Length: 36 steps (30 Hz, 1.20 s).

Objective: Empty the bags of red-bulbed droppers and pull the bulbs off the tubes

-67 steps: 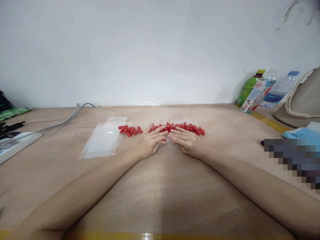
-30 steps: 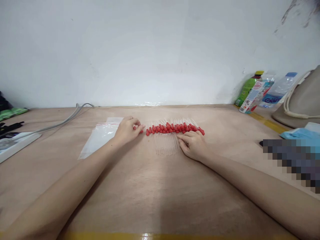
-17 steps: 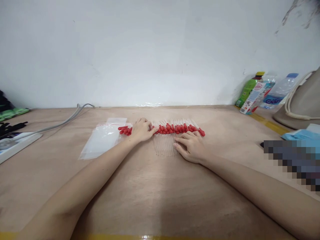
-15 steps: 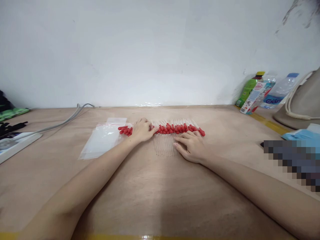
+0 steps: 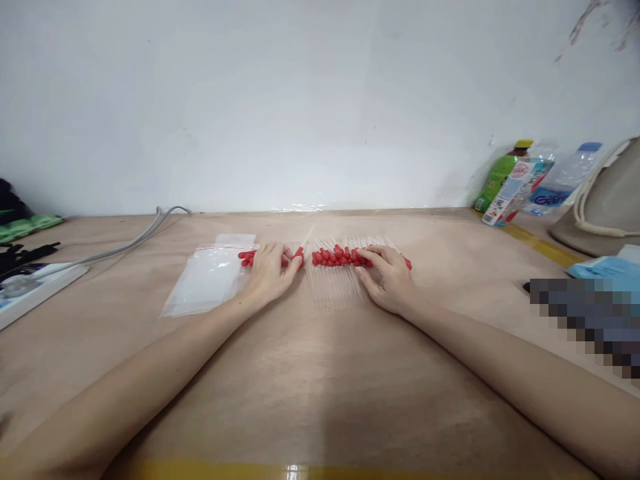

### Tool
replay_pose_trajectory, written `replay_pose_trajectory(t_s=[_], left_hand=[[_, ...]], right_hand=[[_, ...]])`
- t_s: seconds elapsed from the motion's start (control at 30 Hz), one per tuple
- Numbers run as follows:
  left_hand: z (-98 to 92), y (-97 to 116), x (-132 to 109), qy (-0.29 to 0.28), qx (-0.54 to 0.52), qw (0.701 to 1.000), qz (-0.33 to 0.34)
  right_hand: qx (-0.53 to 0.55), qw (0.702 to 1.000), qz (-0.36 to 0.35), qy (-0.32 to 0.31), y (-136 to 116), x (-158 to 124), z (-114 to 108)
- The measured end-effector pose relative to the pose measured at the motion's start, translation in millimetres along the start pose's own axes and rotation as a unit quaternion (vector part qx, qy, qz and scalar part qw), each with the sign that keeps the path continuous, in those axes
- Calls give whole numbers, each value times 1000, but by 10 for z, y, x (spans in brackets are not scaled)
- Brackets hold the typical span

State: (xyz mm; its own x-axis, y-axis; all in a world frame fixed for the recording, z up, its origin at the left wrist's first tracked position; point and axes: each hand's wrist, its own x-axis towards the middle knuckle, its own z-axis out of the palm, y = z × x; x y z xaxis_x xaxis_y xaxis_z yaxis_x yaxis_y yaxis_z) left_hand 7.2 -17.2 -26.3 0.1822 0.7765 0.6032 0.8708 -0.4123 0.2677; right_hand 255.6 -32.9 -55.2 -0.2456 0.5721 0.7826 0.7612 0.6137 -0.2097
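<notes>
A row of thin pale sticks with red bulb-shaped heads [image 5: 333, 256] lies across the table, some stems pointing toward the wall and others toward me. My left hand [image 5: 270, 267] is closed, thumb and fingers pinching a red-headed stick [image 5: 299, 253] whose stem points up and right. Left of that hand, more red heads [image 5: 245, 257] lie over the edge of clear zip bags [image 5: 200, 283]. My right hand [image 5: 387, 277] rests at the right part of the row. Its thumb and index finger are apart, with red heads between them; some heads are hidden under the hand.
At the back right stand bottles [image 5: 500, 177], a carton [image 5: 507, 193] and a beige bag-like container [image 5: 600, 213]. A blue packet [image 5: 600, 268] lies before them, beside a blurred-out dark object. A power strip [image 5: 45, 293] and grey cable [image 5: 125, 247] are on the left.
My left hand has shifted left, away from the main row, with a red-headed stick in its pinch. My right hand has moved up from the lower stems onto the red heads.
</notes>
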Motion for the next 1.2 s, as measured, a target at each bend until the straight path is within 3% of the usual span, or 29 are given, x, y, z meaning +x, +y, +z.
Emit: replay_pose_trajectory(t_s=[0.23,0.47,0.67,0.8,0.97,1.2], left_hand=[[-38,133,-125,-65,-5,993,102],[4,171,-156,-30,-5,978,206],[24,214,-163,-13,-21,976,217],[116,250,-137,-31,-26,968,246],[214,240,-106,-12,-33,964,264],[209,253,-110,-1,-22,963,270]], right_hand=[[-55,993,-101,-11,-47,67,37],[-69,984,-145,-75,-71,94,77],[-37,985,-150,-74,-73,97,101],[-21,985,-157,-67,-61,83,120],[-4,988,-146,-59,-60,75,128],[29,981,-172,-80,-29,61,180]])
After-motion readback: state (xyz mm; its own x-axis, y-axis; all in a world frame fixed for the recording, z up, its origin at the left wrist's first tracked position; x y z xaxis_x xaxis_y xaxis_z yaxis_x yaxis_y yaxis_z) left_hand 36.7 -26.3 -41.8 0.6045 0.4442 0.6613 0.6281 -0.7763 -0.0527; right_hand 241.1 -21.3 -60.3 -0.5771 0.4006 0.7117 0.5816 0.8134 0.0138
